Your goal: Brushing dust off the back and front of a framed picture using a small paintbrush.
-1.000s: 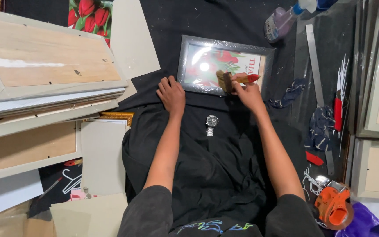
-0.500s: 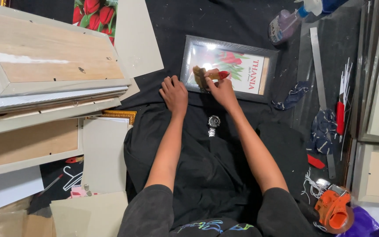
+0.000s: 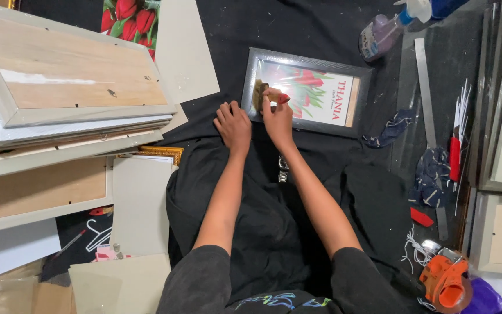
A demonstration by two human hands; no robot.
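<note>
The frame (image 3: 306, 92), already holding its red-flower print under glass, lies flat on the black cloth (image 3: 274, 35) near its far edge; the brush (image 3: 260, 95) sits at the frame's left end, so by my judgement the rest of the glass is still to be wiped. The right hand (image 3: 277, 113) reaches forward, arm nearly straight, fingers clenched around the brush's red handle. The left hand (image 3: 233, 123) rests palm down, fingers released and loosely curled, at the frame's near left corner.
</note>
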